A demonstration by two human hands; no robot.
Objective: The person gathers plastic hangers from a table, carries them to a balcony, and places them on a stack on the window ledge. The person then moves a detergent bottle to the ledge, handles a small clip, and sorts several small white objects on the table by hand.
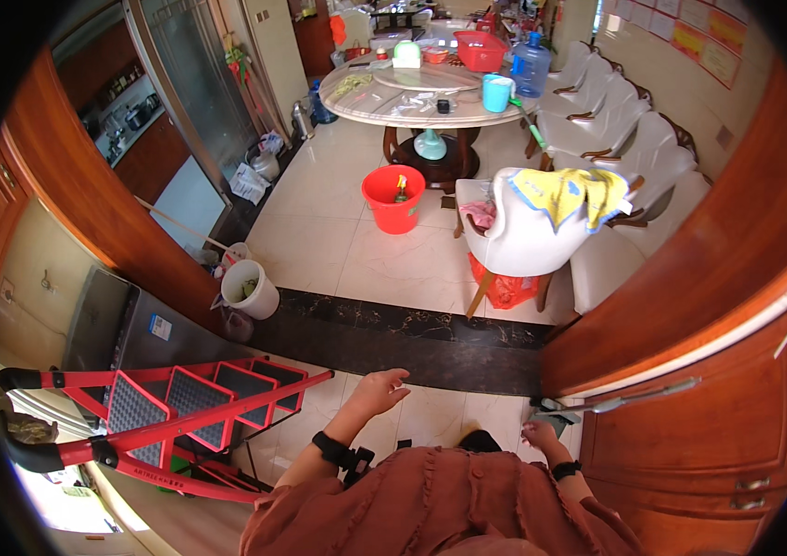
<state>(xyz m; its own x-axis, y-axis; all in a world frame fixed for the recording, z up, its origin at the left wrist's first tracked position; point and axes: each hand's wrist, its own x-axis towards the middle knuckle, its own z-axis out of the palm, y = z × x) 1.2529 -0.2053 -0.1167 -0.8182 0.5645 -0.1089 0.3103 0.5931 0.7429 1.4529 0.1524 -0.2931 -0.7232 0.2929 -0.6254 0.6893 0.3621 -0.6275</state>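
My left hand (381, 392) hangs in front of my body with its fingers loosely bent and apart, holding nothing. Below it is the pale tiled floor (428, 413), just short of a dark stone threshold (393, 347). To its left a red folding stepladder (213, 399) with dark treads stands a short way off, untouched. My right hand (539, 435) hangs low at my right side, its fingers curled a little, with nothing seen in it. Nearest to that hand is a grey-green object (553, 410) with a long metallic handle (637, 396), partly hidden, beside a wooden cabinet (699, 438).
Past the threshold stand a red bucket (397, 217) with a spray bottle (402, 191) in it, and a white chair (525, 243) with a yellow towel (567, 191). A white bin (254, 295) is by the left doorpost. Farther off is a round table (359, 97).
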